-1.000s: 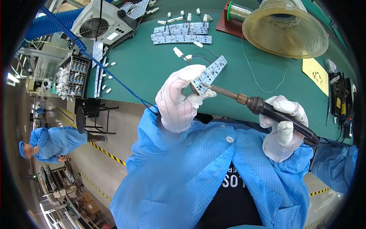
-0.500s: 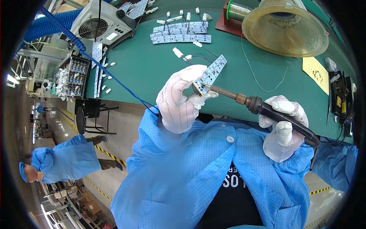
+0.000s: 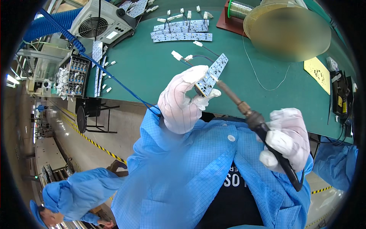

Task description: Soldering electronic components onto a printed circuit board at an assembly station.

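Note:
My left hand (image 3: 182,102), in a white glove, pinches the lower end of a narrow white circuit strip (image 3: 213,73) held up over the green bench (image 3: 152,65). Thin wires with white plugs (image 3: 182,57) trail from the strip's far end. My right hand (image 3: 286,139), also gloved, grips the dark handle of a soldering iron (image 3: 244,108). The iron's tip touches the strip just beside my left thumb.
More white strips (image 3: 182,31) lie in rows at the bench's back. A fume extractor box (image 3: 100,23) with a blue hose (image 3: 57,26) stands back left, a solder spool (image 3: 239,9) and a round yellowish dish (image 3: 289,32) back right. Another person in blue (image 3: 76,196) is lower left.
Both my hands stay almost still, the iron tip kept on the strip. The person in blue at the left has moved down the aisle toward the lower edge.

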The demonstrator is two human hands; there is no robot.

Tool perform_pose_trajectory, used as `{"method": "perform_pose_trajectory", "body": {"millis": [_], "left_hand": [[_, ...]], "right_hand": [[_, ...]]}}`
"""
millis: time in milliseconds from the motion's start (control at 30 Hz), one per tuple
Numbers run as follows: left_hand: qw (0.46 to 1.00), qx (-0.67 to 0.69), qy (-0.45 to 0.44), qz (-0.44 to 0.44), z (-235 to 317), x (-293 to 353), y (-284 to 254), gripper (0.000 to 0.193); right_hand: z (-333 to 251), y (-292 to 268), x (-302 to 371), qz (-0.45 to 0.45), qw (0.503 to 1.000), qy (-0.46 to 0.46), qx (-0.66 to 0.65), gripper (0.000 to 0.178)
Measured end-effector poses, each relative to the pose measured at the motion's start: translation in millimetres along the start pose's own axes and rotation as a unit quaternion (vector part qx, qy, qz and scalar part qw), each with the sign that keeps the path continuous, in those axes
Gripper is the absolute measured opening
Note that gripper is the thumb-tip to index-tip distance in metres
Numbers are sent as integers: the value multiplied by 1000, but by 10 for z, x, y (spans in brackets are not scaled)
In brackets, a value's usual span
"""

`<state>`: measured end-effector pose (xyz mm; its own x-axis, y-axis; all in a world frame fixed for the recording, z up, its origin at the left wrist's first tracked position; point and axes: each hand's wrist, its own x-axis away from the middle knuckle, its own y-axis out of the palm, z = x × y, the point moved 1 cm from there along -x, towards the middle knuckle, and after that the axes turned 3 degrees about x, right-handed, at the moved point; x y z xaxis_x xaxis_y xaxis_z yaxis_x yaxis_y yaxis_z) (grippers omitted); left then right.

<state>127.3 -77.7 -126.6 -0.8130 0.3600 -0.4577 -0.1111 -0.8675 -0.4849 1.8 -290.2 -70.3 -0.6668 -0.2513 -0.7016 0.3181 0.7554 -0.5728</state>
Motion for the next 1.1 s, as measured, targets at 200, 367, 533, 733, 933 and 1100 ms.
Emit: {"method": "perform_pose_trajectory", "body": {"millis": [200, 367, 533, 733, 933, 1100], "left_hand": [[996, 24, 79, 26, -27, -24, 17, 55], [995, 31, 86, 27, -23, 1, -6, 54], [993, 76, 95, 1, -50, -5, -22, 43], [991, 70, 113, 11, -46, 1, -7, 45], [991, 29, 130, 24, -38, -17, -1, 49], [991, -22, 127, 39, -25, -36, -7, 52]], "right_hand": [[-6, -21, 40, 96, 995, 2, -11, 35], [23, -73, 26, 8, 1000, -5, -19, 40], [23, -49, -4, -17, 999, 10, -45, 43], [13, -32, -7, -18, 998, 30, -49, 42], [82, -34, 14, 26, 999, -8, -46, 36], [111, -30, 45, 29, 999, -8, -40, 38]]}}
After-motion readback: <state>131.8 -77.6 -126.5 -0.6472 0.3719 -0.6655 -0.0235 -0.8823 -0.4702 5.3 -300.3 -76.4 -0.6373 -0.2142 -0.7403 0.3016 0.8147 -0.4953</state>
